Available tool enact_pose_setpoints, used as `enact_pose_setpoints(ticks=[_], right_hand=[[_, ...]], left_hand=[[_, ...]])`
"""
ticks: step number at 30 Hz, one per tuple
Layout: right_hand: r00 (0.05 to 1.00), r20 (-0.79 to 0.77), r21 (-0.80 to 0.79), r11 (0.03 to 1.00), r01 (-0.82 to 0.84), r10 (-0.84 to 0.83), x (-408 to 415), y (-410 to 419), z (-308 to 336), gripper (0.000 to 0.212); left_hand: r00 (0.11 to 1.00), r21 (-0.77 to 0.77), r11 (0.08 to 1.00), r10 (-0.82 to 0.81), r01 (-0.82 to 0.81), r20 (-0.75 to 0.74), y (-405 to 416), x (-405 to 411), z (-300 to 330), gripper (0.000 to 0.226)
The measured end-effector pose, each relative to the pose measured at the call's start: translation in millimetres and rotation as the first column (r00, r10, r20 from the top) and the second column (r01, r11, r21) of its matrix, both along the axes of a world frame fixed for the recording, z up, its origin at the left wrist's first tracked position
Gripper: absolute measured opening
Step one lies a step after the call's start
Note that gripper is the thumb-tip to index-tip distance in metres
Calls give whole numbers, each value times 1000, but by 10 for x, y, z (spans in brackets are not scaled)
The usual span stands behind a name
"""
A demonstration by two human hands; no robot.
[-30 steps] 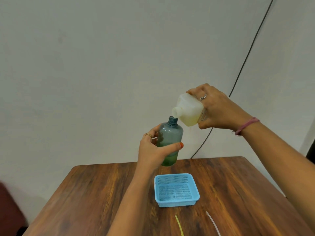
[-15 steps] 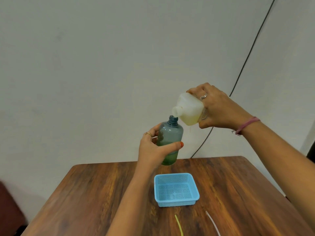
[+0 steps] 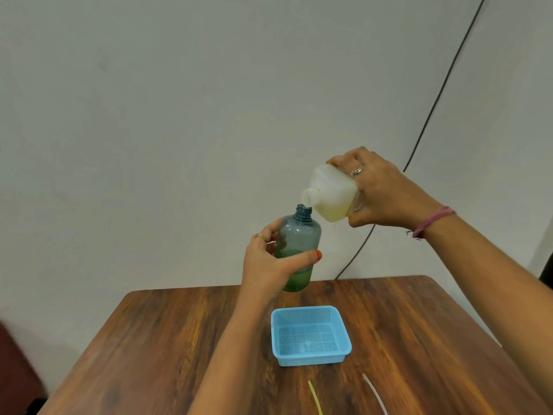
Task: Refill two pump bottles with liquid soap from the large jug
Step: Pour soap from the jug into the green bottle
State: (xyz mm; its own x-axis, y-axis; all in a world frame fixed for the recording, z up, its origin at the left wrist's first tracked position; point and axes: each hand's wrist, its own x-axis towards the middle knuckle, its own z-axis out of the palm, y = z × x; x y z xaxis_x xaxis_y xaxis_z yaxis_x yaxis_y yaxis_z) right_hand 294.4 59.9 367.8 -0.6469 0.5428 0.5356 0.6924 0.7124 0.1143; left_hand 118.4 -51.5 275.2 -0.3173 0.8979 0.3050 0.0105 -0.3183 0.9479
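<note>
Left hand [image 3: 269,265] is raised above the table [image 3: 167,339], thumb across the front and fingers curled round the back of the blue-tinted bottle [image 3: 297,250], gripping it approx upright, cap off, neck open. Right hand [image 3: 383,193] is higher and to the right, wrapped round the rear of the white jug [image 3: 332,196], tipped w/ its spout pointing down-left, just above and beside the bottle's neck, not touching. A drip hangs from the jug's lower corner.

Below the hands sits a light-blue perforated basket [image 3: 311,336] on the wooden table; near the front edge lie a yellow-green tube [image 3: 314,398] and a clear tube [image 3: 374,392]. A black cable [image 3: 440,94] runs down the wall behind.

Bottle shows green liquid in approx its lower third; jug holds pale yellow liquid pooled at its low side.
</note>
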Motion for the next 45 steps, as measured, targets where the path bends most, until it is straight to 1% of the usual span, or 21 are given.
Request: enact_pose_setpoints(ticks=[9, 19, 23, 35, 45], right_hand=[[1000, 1, -12, 1000, 12, -12, -23, 21, -11, 100], [1000, 2, -22, 1000, 12, -12, -37, 38, -22, 101], [1000, -10, -25, 1000, 3, -3, -37, 35, -17, 99], [1000, 4, -2, 1000, 7, -7, -30, 38, -12, 98], [1000, 11, -1, 1000, 8, -8, -28, 30, 1, 99]], left_hand=[[1000, -5, 1000, 14, -14, -3, 38, -19, -16, 66], [1000, -3, 1000, 11, -11, 8, 48, -31, -18, 61], [1000, -8, 1000, 14, -14, 10, 53, -28, -17, 66], [1000, -6, 1000, 14, -14, -6, 59, -26, -24, 62], [1000, -16, 1000, 12, -12, 12, 41, -29, -24, 66]])
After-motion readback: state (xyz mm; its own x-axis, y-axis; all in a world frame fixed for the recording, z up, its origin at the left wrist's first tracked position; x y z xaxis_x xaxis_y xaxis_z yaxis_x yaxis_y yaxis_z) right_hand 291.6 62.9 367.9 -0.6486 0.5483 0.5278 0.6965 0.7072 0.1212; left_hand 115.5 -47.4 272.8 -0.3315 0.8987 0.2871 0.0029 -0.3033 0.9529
